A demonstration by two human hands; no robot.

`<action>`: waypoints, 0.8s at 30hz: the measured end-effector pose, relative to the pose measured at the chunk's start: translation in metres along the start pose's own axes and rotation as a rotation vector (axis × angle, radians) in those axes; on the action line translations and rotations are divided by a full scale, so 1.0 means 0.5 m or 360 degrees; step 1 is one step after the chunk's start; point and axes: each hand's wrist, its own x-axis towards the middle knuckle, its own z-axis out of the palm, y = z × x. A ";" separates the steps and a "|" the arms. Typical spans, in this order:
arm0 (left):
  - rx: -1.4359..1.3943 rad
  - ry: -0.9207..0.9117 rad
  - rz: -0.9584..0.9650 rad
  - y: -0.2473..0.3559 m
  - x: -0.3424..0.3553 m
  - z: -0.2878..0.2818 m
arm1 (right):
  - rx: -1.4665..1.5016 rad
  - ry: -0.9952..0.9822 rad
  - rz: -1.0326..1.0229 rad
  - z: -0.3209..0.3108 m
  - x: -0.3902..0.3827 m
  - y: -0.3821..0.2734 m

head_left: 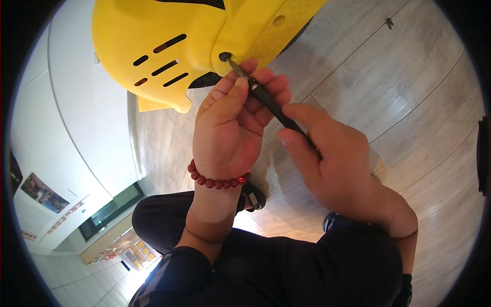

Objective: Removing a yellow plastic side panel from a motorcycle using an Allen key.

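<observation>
The half-curled left hand (225,128) pinches the screwdriver (267,99) near its shaft (236,68), apparently steadying it at the dark hole (223,56) in the yellow shell (202,41), while the partly closed right hand (340,161) grips the handle (282,116).

Indoors — home or office, cannot tell which — wood-look floor (419,87), white wall (66,128), mounted picture (45,193); yellow panels (144,251) beyond

yellow shell (202,41) | black screwdriver handle (271,104) | red bead bracelet (218,183) | pale wood-grain floor (424,92)
</observation>
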 end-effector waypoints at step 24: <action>0.0050 0.0159 -0.0027 0.018 -0.001 0.013 | -0.0533 0.0056 -0.1102 0.004 0.003 0.018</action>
